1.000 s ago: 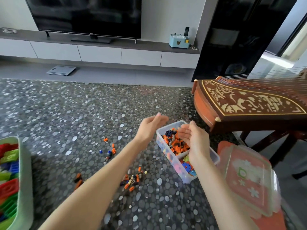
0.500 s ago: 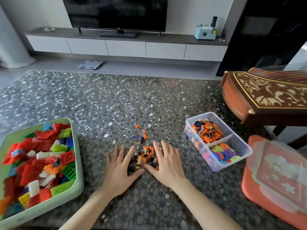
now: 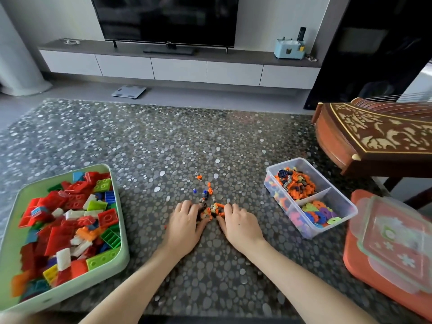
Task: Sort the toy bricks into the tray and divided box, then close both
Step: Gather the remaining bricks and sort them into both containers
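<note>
While both hands lie low on the tabletop [image 3: 149,146], they close in from two sides on a little heap of small bricks [image 3: 213,210], mostly orange with some dark and grey pieces. The left hand [image 3: 184,226] has its fingers bent down over the left edge of the heap, and the right hand [image 3: 240,226] has its fingers curled over the right edge. The two thumbs point toward each other just below the heap, so the hands cup the pieces between them. How many pieces each hand really grips, I cannot tell.

A few loose bricks [image 3: 205,191] lie scattered just beyond the heap, farther from the person. To the left stands the green tray [image 3: 125,251], open and filled with big bricks [image 3: 70,218] in red, white, green, blue and yellow. To the right stands the clear divided box [image 3: 353,208], also open. Its far compartment holds orange and dark small pieces; its near compartment holds round flat pieces in purple, blue, green and yellow.

Near the right edge a clear lid [image 3: 397,244] rests on an orange lid [image 3: 355,263]. Behind the box a carved wooden string instrument [image 3: 374,136] is seen.
</note>
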Available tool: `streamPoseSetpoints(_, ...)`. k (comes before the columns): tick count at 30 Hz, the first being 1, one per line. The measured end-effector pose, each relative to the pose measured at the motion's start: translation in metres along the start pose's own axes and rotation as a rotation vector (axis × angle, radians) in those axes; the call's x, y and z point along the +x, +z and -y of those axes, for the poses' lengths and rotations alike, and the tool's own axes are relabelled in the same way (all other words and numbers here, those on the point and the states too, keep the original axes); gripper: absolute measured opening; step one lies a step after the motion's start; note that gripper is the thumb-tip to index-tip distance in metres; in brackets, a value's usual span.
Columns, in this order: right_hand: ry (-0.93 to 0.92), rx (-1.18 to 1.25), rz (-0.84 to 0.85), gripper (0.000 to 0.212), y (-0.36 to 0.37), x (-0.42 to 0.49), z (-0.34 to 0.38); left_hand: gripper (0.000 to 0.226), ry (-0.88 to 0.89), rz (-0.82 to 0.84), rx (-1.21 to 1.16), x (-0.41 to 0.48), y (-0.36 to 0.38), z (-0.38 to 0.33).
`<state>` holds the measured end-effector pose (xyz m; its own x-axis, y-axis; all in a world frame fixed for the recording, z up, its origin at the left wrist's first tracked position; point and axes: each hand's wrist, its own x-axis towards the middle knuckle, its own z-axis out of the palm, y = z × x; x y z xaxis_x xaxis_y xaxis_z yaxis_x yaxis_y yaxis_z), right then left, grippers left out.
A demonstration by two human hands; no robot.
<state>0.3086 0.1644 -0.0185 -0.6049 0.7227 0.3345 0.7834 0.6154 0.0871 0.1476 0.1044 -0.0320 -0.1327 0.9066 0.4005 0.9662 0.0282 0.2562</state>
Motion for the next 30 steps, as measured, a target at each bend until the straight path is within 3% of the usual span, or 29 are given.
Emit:
streamPoseSetpoints(7,-0.044,-0.068,0.004,0.047,0.0,0.0,0.0,0.033,-0.033,0.089,0.066,0.01,-0.005,-0.006)
streamPoseSetpoints(12,-0.015,-0.031,0.017,0.034,-0.002,0.004,-0.001,0.022,-0.154,0.23,0.101,0.028,-0.007,-0.011)
streamPoseSetpoints(18,0.162,0.216,0.027,0.02,-0.006,0.005,-0.005,0.036,-0.463,0.152,-0.259,0.043,-0.016,-0.006)
streamPoseSetpoints(21,0.383,0.51,0.047,0.016,-0.011,0.01,-0.013,0.043,-0.691,0.159,-0.468,0.055,-0.022,-0.01)
streamPoseSetpoints(25,0.772,1.144,0.025,0.027,-0.041,0.022,-0.033,0.038,-1.034,0.285,-1.012,0.083,-0.021,-0.032)
streamPoseSetpoints(27,0.932,1.336,-0.017,0.032,-0.052,0.028,-0.058,0.035,-1.063,0.364,-1.221,0.1,-0.027,-0.056)
streamPoseSetpoints(30,1.136,1.383,-0.013,0.03,-0.061,0.035,-0.116,0.036,-0.948,0.464,-1.264,0.135,-0.025,-0.109)
